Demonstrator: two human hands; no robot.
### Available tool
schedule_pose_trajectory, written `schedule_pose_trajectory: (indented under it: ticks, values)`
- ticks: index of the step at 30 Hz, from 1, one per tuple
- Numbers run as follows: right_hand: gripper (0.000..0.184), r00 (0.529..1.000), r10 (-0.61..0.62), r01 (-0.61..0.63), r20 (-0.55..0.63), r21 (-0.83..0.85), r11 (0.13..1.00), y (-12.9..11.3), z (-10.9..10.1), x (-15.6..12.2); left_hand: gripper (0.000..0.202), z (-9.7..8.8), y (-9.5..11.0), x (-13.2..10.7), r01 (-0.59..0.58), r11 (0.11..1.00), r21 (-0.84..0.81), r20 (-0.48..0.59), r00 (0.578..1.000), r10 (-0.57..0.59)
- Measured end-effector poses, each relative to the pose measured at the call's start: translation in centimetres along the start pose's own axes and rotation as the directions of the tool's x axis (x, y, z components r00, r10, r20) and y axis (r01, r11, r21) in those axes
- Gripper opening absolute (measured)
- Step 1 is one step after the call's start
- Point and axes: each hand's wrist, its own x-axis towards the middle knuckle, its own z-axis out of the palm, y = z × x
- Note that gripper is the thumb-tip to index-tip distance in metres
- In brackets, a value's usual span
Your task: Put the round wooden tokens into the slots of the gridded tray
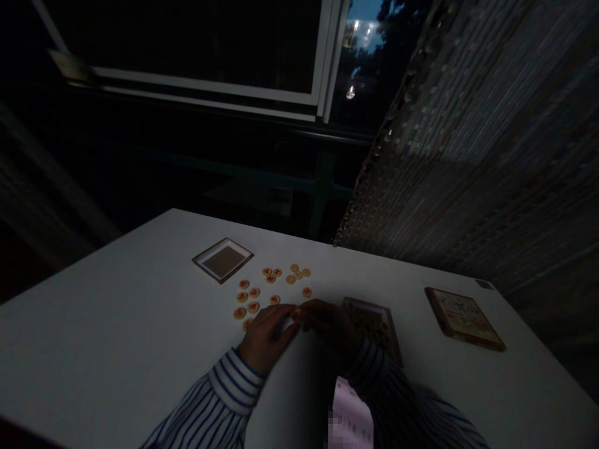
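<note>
My left hand [267, 337] and my right hand [333, 325] meet at the fingertips above the white table [140, 349]. Both are closed around a small round xiangqi piece [296, 313] between them, partly covered by the fingers. Another piece seems to lie just under my right fingertips, too dark to be sure. Left of and beyond my hands lie several wooden xiangqi pieces with red characters [253, 307]. A cluster of pale pieces [298, 274] lies farther back. Under and beside my right wrist is an open box tray [395, 340] with more pieces in it.
An open, shallow box part [224, 260] lies at the back left. To the right sits a flat box with a picture cover [464, 319]. A lit pinkish screen [352, 411] shows at the near edge. A bead curtain [449, 137] hangs beyond the table's right side.
</note>
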Motion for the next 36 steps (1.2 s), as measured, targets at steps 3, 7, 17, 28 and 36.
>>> schedule_pose_trajectory:
  ticks: [3,7,17,28,36]
  values:
    - [0.027,0.999,-0.028,0.028,0.022,-0.011,1.0,0.4,0.0,0.1,0.023,-0.3,0.4,0.2,-0.005,1.0,0.018,0.009,1.0,0.005]
    - [0.023,0.997,-0.069,0.066,-0.019,-0.116,0.991,1.2,-0.2,0.1,0.021,-0.5,0.7,0.4,-0.001,0.999,0.051,0.027,1.0,0.0]
    - [0.018,0.973,-0.101,0.048,-0.208,-0.247,0.968,2.4,-0.5,0.4,0.021,0.3,-0.5,0.0,-0.036,0.943,0.33,0.059,0.998,0.017]
    - [0.017,0.963,-0.164,0.091,-0.213,-0.317,0.944,2.7,-0.5,0.4,0.016,0.4,-0.4,0.2,-0.031,0.905,0.424,0.105,0.994,-0.016]
    - [0.019,0.951,-0.218,0.112,-0.22,-0.412,0.904,2.0,-0.6,0.4,0.021,0.6,-0.7,0.2,-0.025,0.905,0.425,0.088,0.996,-0.014]
